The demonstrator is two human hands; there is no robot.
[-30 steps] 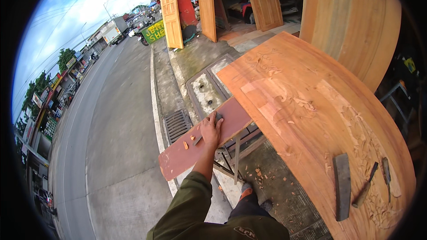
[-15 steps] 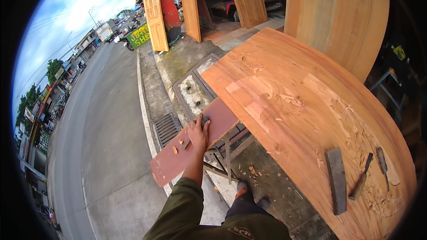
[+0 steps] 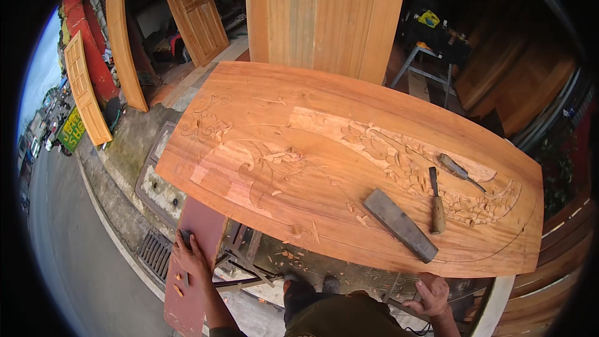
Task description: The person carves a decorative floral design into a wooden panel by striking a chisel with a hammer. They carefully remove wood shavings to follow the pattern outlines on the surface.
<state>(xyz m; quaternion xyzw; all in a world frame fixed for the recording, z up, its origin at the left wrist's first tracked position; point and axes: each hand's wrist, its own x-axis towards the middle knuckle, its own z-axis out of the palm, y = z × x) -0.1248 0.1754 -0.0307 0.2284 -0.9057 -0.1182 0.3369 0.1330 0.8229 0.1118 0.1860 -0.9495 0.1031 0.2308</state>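
My left hand [image 3: 190, 253] grips a small dark block [image 3: 185, 237] on the reddish-brown board [image 3: 208, 215], beside a thin dark piece and wood bits. My right hand [image 3: 427, 296] is below the front edge of a large carved wooden panel [image 3: 262, 97], fingers loosely bent and apart, nothing visible in them. On the panel lie a long dark wooden block [image 3: 399, 224], an upright-lying chisel [image 3: 437, 212] with a wooden handle, and a second carving tool [image 3: 454, 165] with a slim blade, beside carved leaf patterns and shavings.
Tall wooden boards [image 3: 321, 15] stand behind the panel. Panelled doors [image 3: 87, 90] lean by a red wall at left, near a green sign [image 3: 70, 130], drain grate [image 3: 153, 256] and road. A metal stand [image 3: 409, 65] holds dark items at back right. Metal supports stand under the panel.
My view has swung right, from the road toward the panel and shop front. My right hand has come into view. My left hand stays on the dark block on the reddish board.
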